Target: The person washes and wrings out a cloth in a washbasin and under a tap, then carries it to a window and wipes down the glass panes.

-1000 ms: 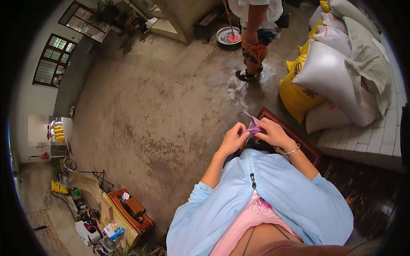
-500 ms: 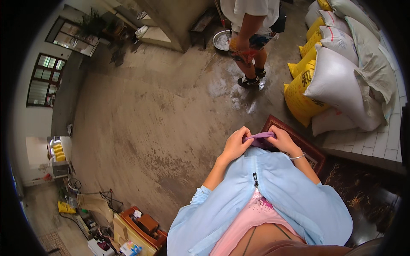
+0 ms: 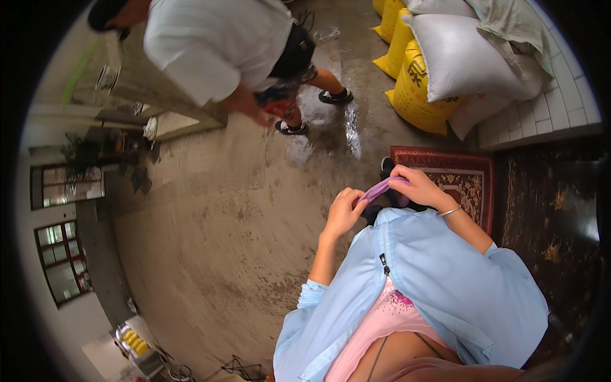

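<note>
In front of my blue jacket [image 3: 356,267] I hold a soft purple, cloth-like piece [image 3: 377,190] stretched between both hands. Its near end is pinched in the closed fingers of my left hand [image 3: 344,211]. My right hand [image 3: 420,186], with a bangle at the wrist, grips the other end between thumb and fingers. A fold of the piece hangs below the right fingers. Whether it is a glove, a bag or a cloth I cannot tell. Part of a dark shoe [image 3: 386,167] shows just beyond the hands.
A person in a white shirt [image 3: 210,51] leans forward at the upper left, on a wet concrete floor [image 3: 210,191]. White and yellow sacks [image 3: 423,89] are stacked at the far right on a tiled ledge. A red patterned rug [image 3: 468,175] lies at my right, beside a dark glossy surface [image 3: 547,242].
My view has turned right, so the room has swung left. The person has moved left and bent over. Both hands still hold the purple piece, now pulled into a longer strip.
</note>
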`<state>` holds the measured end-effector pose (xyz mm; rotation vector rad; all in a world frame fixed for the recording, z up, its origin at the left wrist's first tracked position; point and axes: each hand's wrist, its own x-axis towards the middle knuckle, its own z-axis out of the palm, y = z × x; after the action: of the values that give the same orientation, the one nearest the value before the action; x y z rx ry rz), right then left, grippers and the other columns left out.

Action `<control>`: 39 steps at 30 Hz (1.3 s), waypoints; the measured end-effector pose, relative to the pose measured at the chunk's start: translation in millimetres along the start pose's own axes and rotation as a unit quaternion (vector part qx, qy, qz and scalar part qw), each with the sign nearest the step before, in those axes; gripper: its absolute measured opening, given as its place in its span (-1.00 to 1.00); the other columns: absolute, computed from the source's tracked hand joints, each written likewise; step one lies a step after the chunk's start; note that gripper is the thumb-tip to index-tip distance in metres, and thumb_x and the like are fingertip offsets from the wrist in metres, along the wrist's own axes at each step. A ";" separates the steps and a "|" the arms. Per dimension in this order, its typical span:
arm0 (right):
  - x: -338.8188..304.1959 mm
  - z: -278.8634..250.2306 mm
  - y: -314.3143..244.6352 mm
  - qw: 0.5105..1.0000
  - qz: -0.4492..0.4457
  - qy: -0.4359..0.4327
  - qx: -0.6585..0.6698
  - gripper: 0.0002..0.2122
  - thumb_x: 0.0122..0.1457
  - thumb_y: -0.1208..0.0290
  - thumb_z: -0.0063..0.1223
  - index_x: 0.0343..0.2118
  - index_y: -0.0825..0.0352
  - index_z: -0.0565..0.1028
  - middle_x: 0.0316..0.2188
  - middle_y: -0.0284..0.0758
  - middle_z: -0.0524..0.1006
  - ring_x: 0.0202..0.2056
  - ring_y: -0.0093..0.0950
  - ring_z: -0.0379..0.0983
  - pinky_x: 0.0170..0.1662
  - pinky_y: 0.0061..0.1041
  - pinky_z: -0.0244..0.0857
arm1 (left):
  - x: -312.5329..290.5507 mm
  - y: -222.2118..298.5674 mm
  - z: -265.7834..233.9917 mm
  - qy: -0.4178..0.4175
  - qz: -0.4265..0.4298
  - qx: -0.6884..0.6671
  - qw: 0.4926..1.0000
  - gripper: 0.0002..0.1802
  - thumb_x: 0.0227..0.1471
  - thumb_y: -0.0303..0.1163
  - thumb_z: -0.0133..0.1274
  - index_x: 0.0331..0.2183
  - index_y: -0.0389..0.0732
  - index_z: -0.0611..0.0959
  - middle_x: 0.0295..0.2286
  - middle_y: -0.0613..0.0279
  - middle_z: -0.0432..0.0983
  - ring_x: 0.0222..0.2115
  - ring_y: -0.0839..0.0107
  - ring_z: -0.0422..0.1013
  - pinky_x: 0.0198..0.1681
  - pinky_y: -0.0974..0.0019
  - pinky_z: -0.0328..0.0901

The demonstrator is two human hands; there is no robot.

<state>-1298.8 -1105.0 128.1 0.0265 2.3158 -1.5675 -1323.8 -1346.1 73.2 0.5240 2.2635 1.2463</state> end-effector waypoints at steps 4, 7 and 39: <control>19.8 -11.2 -5.8 0.999 -0.028 0.036 -0.017 -0.77 0.13 0.28 0.03 -0.32 0.37 0.42 -0.55 -0.28 0.47 -0.49 -0.49 0.41 -0.37 -0.49 0.28 | 25.0 -2.0 -5.4 0.035 0.096 -0.016 0.995 -0.81 -0.06 -0.39 0.10 -0.34 -0.26 0.56 -0.36 0.15 0.43 -0.28 0.20 0.34 -0.23 0.27 0.26; 39.1 -22.2 -1.6 0.998 -0.029 0.054 -0.013 -0.78 0.13 0.29 0.05 -0.34 0.37 0.42 -0.55 -0.29 0.48 -0.50 -0.51 0.42 -0.39 -0.51 0.28 | 48.8 6.7 -14.4 0.024 0.100 -0.027 0.994 -0.80 -0.06 -0.41 0.11 -0.33 -0.27 0.53 -0.33 0.14 0.45 -0.27 0.20 0.35 -0.22 0.27 0.26; 362.7 -336.5 64.5 0.972 0.080 0.161 0.155 -0.84 0.17 0.36 0.04 -0.38 0.37 0.42 -0.57 -0.44 0.41 -0.54 -0.67 0.27 -0.47 -0.62 0.19 | 560.4 99.5 -96.5 -0.010 0.122 0.114 0.986 -0.82 -0.15 -0.46 0.12 -0.38 -0.21 0.56 -0.41 0.16 0.39 -0.31 0.15 0.35 -0.24 0.17 0.27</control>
<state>-1717.7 -838.8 76.3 0.5672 2.1979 -1.9389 -1820.7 -1052.4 68.5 0.9175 2.3953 1.0898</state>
